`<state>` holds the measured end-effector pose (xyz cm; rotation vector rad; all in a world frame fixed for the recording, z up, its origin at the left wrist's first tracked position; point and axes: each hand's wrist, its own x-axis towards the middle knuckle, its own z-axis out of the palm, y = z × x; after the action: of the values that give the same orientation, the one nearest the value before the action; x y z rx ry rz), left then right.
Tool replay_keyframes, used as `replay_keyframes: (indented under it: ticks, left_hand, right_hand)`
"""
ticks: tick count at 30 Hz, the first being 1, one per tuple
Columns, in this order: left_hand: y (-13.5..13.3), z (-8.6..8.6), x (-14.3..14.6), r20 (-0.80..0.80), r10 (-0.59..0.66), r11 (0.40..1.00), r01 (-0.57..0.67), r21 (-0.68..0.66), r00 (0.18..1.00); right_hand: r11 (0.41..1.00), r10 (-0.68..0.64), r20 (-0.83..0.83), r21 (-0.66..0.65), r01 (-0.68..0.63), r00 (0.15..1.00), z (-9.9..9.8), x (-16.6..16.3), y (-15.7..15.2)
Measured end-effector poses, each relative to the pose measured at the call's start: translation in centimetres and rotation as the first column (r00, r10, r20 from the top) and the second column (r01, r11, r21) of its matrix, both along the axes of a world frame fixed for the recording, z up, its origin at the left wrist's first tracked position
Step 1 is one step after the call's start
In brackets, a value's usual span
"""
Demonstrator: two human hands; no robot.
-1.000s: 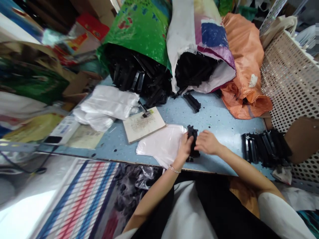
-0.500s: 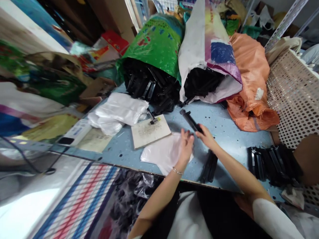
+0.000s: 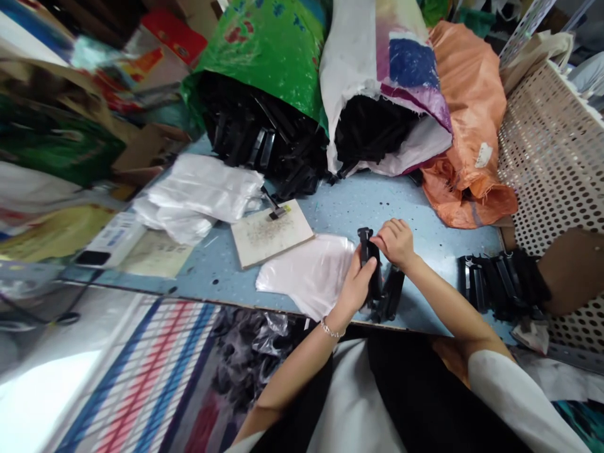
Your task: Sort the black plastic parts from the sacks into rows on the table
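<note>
My left hand [image 3: 356, 286] is wrapped around a long black plastic part [image 3: 365, 242], which stands nearly upright above the table's front edge. Beside its upper end, my right hand [image 3: 397, 244] is curled closed, its thumb side against the part. Whether anything lies inside those curled fingers is hidden. Just right of the held part, more black plastic parts [image 3: 392, 292] lie on the table. A thin white plastic bag [image 3: 306, 270] is spread flat to the left of my left hand.
A pale board [image 3: 271, 242] carries a small dark tool [image 3: 278, 212]. Folded white bags [image 3: 202, 189] lie further left. Behind, a green sack [image 3: 264, 56] and a white sack [image 3: 349, 75] spill black parts. An orange sack [image 3: 467, 126], a row of black parts [image 3: 503, 283] and a perforated basket [image 3: 557, 157] flank the right.
The black part has passed from my right hand into my left and turned more upright. My right hand has closed up beside its top. The head view has shifted slightly.
</note>
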<state>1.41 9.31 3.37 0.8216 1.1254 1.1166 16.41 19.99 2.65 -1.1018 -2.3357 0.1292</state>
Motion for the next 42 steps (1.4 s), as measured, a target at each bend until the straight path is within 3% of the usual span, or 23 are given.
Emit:
replay_keyframes:
  ticks: [2,5,8,10,13,14,16,18,20,22,26,29,31,34,36,38,39,42]
  left_hand:
    - [0.7,0.2,-0.5,-0.010,0.048,0.999,-0.048,-0.020,0.999]
    - [1.5,0.7,-1.5,-0.071,0.093,0.995,-0.095,-0.025,0.993]
    - [2.1,0.3,-2.1,-0.120,0.055,0.998,-0.057,-0.010,0.991]
    - [2.3,-1.0,-2.2,-0.192,0.033,0.999,-0.033,0.002,0.981]
    - [1.8,-3.8,-1.6,-0.362,0.024,0.998,0.001,0.068,0.932]
    - [1.3,-4.8,-1.3,-0.428,0.019,0.994,0.027,0.102,0.904]
    - [0.0,-6.5,-0.3,-0.571,0.008,0.977,0.115,0.179,0.821]
    - [-1.3,-7.6,0.7,-0.709,0.032,0.950,0.200,0.241,0.705]
    - [-2.1,-8.3,1.4,-0.790,0.076,0.928,0.247,0.279,0.608]
    - [-2.2,-8.5,1.7,-0.816,0.105,0.921,0.254,0.295,0.568]
    - [-1.3,-8.2,0.8,-0.802,0.094,0.921,0.253,0.295,0.590]
    - [-0.4,-7.7,-0.2,-0.754,0.082,0.925,0.233,0.302,0.652]
    - [0.7,-7.3,-0.7,-0.684,0.081,0.930,0.193,0.313,0.725]
    - [3.1,-6.6,-0.2,-0.450,0.028,0.964,0.095,0.248,0.893]
    - [4.9,-5.8,0.7,-0.150,0.022,0.992,-0.003,0.128,0.988]
    - [6.1,-4.6,1.5,0.167,0.100,0.995,-0.099,-0.010,0.981]
    - [6.4,-3.9,1.6,0.280,0.137,0.990,-0.125,-0.062,0.950]
    - [5.7,-1.8,0.9,0.458,0.056,0.995,-0.012,-0.098,0.887]
  right_hand:
    - [1.000,-0.026,-0.046,-0.005,0.026,0.999,-0.3,-0.1,-2.0]
    - [0.993,0.116,-0.037,0.011,-0.116,0.993,-1.5,0.4,-6.0]
    - [0.975,0.219,0.023,0.033,-0.220,0.975,-2.9,0.6,-8.7]
    - [0.955,0.294,0.055,0.013,-0.295,0.954,-3.3,0.5,-8.5]
    - [0.938,0.343,0.106,-0.087,-0.335,0.933,-2.9,0.7,-4.0]
    - [0.958,0.276,0.122,-0.115,-0.262,0.953,-2.6,0.9,-1.5]
    - [0.989,-0.026,0.156,-0.137,0.048,0.987,-1.9,1.8,4.2]
    - [0.901,-0.395,0.199,-0.110,0.420,0.897,-1.2,3.0,9.8]
    - [0.746,-0.607,0.294,-0.111,0.657,0.738,-0.5,4.4,14.4]
    - [0.650,-0.668,0.364,-0.140,0.747,0.649,0.2,5.5,17.4]
    - [0.630,-0.656,0.362,-0.220,0.744,0.662,0.9,6.6,19.2]
    - [0.628,-0.639,0.327,-0.301,0.718,0.696,0.7,7.2,17.6]
    - [0.630,-0.612,0.288,-0.384,0.674,0.736,0.3,7.5,14.7]
    - [0.639,-0.547,0.199,-0.528,0.559,0.813,-0.6,6.9,7.6]
    - [0.653,-0.494,0.102,-0.612,0.446,0.864,-1.1,5.7,1.5]
    - [0.712,-0.384,-0.199,-0.685,0.152,0.902,-1.3,4.1,-4.1]
    - [0.720,-0.316,-0.235,-0.691,0.071,0.919,-1.2,3.3,-6.4]
    - [0.736,-0.232,-0.349,-0.673,-0.070,0.908,-0.3,2.2,-9.4]
